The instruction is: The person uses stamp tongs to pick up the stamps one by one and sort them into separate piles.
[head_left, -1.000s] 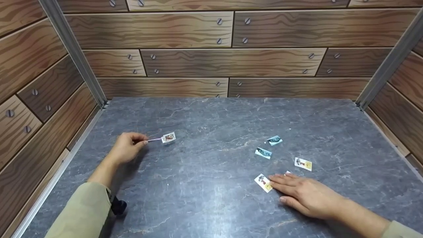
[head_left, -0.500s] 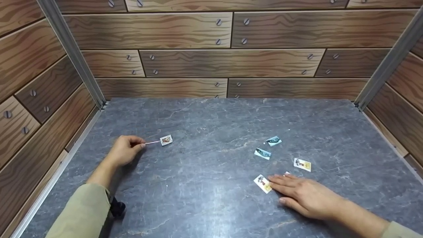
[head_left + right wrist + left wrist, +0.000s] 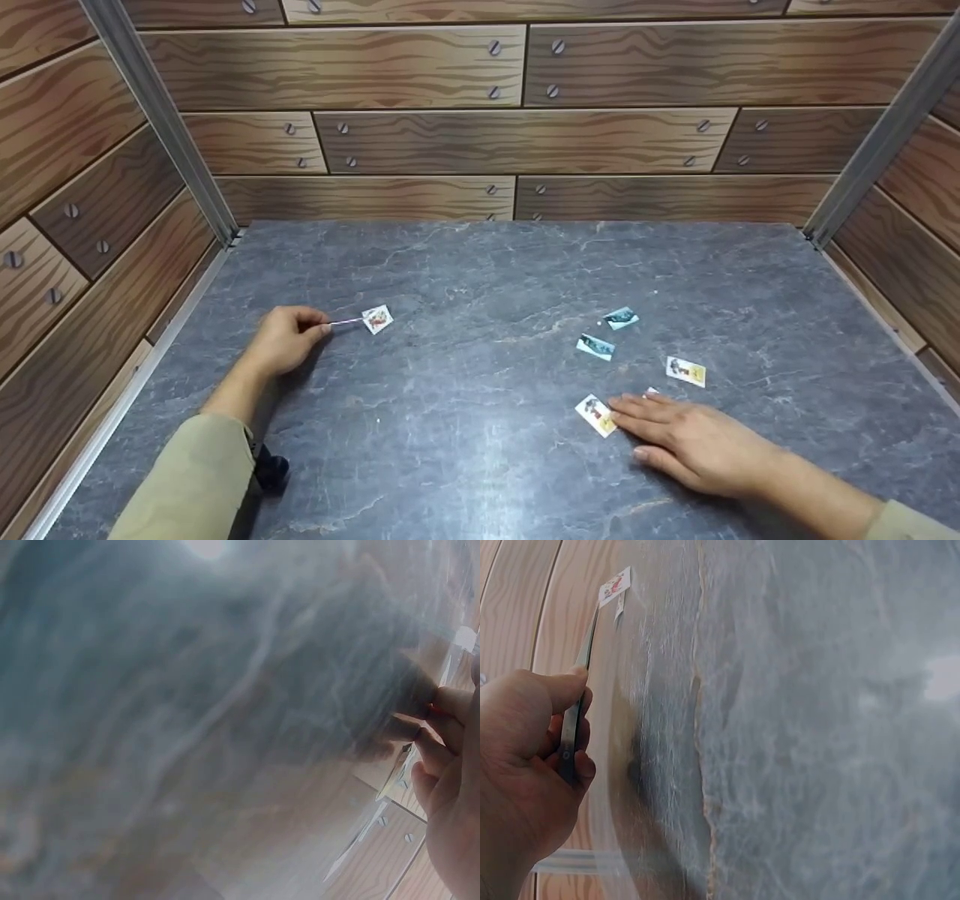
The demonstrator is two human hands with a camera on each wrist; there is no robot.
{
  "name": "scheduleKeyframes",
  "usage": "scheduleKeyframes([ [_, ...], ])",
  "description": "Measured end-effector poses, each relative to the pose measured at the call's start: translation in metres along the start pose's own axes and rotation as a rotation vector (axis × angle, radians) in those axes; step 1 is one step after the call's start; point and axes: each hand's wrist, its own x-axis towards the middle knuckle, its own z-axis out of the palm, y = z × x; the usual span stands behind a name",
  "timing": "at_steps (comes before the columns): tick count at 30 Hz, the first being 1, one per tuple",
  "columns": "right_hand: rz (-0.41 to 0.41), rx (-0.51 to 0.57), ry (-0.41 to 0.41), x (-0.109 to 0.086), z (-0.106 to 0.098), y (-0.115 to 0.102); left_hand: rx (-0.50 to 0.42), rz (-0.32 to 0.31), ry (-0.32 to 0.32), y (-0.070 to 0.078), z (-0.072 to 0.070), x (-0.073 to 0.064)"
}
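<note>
Two bare hands: both are over the dark marbled table (image 3: 450, 390), spread well apart.
Left hand (image 3: 286, 339): fingers curled round a pair of slim tweezers (image 3: 571, 721), the thumb pressed along the shaft, with no slack in the pinch.
Tweezer tips: they meet the edge of a small white card (image 3: 377, 319) with a reddish figure on it.
That card: it sits at the far end of the tweezers, tilted, its reflection showing in the tabletop; I cannot tell whether a corner touches.
Right hand (image 3: 701, 444): palm down, fingers stretched out rather than gripping, fingertips on the edge of a white-and-yellow card (image 3: 593, 412).
Under those fingers: a half-hidden card (image 3: 650, 393) pokes out on the far side, mostly covered.
Beyond the right hand: a figure card (image 3: 685, 371) lies alone, and farther off are two teal cards (image 3: 595, 346), near each other but apart.
Left forearm: a pale green sleeve (image 3: 187, 472), with a black device (image 3: 271, 472) by the cuff.
Backdrop: a plank-patterned wall (image 3: 420, 67).
</note>
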Motion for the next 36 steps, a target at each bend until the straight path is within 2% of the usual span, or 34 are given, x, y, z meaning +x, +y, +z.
scheduleKeyframes([
  [12,-0.001,0.001,0.018,-0.002,0.001,-0.003,0.023,-0.013,0.016,-0.002,-0.001,-0.001],
  [20,0.005,0.006,0.008,-0.003,0.001,-0.004,0.033,0.001,0.039,0.001,-0.004,-0.003],
  [29,0.009,0.012,0.000,-0.002,-0.001,-0.003,0.021,0.013,0.035,0.020,-0.008,-0.003],
  [33,0.026,-0.002,-0.014,-0.002,-0.001,-0.003,0.004,0.050,0.031,0.035,-0.006,-0.003],
  [36,0.039,-0.007,-0.026,-0.001,-0.001,-0.002,-0.023,0.108,0.031,0.048,-0.001,-0.003],
])
